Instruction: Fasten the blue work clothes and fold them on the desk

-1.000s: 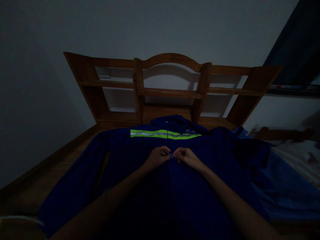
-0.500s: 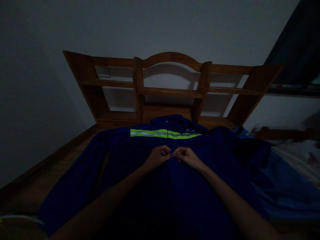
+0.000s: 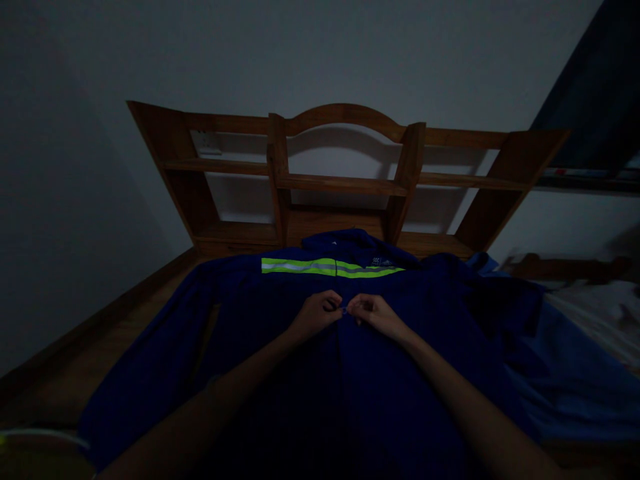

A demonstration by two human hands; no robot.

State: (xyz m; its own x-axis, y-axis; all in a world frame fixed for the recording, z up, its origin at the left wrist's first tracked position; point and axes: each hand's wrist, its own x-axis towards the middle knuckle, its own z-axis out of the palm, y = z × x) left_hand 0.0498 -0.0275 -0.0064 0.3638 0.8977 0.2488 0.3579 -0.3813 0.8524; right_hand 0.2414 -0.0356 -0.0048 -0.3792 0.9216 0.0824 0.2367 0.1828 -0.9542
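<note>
A dark blue work jacket (image 3: 400, 373) lies spread out, its collar away from me. Across its chest runs a yellow-green and silver reflective strip (image 3: 300, 267). At the front opening, below the strip, my left hand (image 3: 320, 313) and my right hand (image 3: 375, 315) meet almost fingertip to fingertip. Both are closed in a pinch on the jacket's front. Between the fingertips shows a small pale round piece that looks like a button (image 3: 345, 311). The dim light hides which fingers hold the cloth and which touch the button.
A wooden headboard with shelves (image 3: 345, 181) stands behind the collar against the wall. Lighter blue cloth (image 3: 575, 373) lies at the right, near pale bedding (image 3: 600, 313). A dark curtain (image 3: 595, 93) hangs upper right. A thin pale cord (image 3: 45, 433) curves at lower left.
Hardly anything differs. Both hands keep their pinch at the same spot on the jacket; the view has shifted very slightly.
</note>
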